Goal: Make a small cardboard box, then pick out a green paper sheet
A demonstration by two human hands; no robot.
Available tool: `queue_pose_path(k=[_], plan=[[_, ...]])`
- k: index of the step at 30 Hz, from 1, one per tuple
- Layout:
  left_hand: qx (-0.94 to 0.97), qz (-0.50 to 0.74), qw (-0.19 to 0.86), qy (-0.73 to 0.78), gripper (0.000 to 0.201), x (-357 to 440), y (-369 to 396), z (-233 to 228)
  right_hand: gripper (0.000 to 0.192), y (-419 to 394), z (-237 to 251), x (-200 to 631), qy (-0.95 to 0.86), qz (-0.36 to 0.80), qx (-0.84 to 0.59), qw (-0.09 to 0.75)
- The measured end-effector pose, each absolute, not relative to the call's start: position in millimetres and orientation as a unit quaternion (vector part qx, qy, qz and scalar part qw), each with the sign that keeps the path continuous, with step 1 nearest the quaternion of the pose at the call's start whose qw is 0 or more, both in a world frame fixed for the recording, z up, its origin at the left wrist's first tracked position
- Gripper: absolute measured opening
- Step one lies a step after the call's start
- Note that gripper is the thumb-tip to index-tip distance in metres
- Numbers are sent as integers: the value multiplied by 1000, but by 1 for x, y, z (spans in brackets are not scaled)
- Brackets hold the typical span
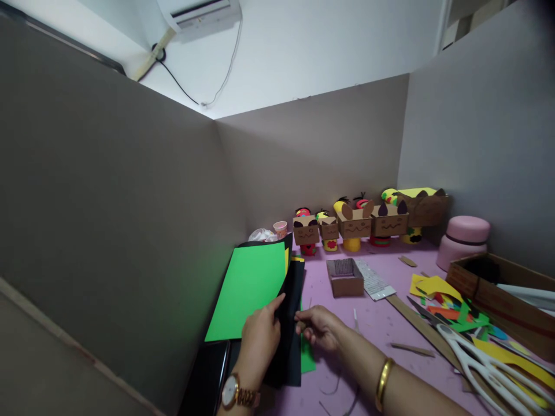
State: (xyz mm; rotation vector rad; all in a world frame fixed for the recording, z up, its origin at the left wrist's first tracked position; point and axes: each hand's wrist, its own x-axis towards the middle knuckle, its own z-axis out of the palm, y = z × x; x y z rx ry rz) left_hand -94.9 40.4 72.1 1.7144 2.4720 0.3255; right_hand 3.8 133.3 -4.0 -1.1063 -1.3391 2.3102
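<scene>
Your left hand (260,338) is closed in a pinch on the near edge of the black sheet (289,323), thumb on top and pointing up toward the green sheet (251,289) that leans just behind it. Your right hand (318,326) sits just to the right of the same black sheet, fingers curled loosely inward at its right edge; whether they grip it or only touch it cannot be told from here. Both hands meet the sheet low down, left slightly ahead and on top, right beside it.

The sheets form a small stack propped against the grey partition (130,231) on your left, with the long axis running away from you and tilted up toward the wall. So the stack lies ahead and left of both hands, and the left hand is the nearer one. A second green piece (307,358) shows under the black sheet near your right fingers.

Farther right on the pink worktop (377,323) stand a small cardboard box (344,277) and a row of cardboard figures (355,222) along the back wall. White-handled scissors (472,358) lie well apart, among coloured paper scraps (451,300).
</scene>
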Motion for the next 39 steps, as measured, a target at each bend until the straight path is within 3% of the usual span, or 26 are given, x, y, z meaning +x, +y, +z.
queue_pose_path(k=[6,13,18,22,28,30,33,37,39], plan=[[571,64,26,818,49,-88,41,70,23,119,-2,-17,-561,686,-441,140],[570,-8,1,822,51,-62,42,61,18,109,-5,-24,-644,547,-467,261],[559,-20,-5,829,51,-57,44,58,16,105,-4,-13,-675,487,-467,298],[562,-19,-12,827,53,-61,41,60,16,103,7,16,-695,447,-448,342],[578,-11,-26,816,59,-61,38,54,31,100,45,108,-707,406,-418,402],[588,3,-25,808,56,-61,38,53,37,94,55,144,-703,422,-413,397],[611,42,-11,790,46,-63,33,53,45,79,58,191,-595,574,-401,394],[657,113,27,745,42,-73,13,51,37,57,38,228,-446,721,-322,421],[687,204,43,696,54,-80,2,41,33,46,28,235,-405,763,-277,421]])
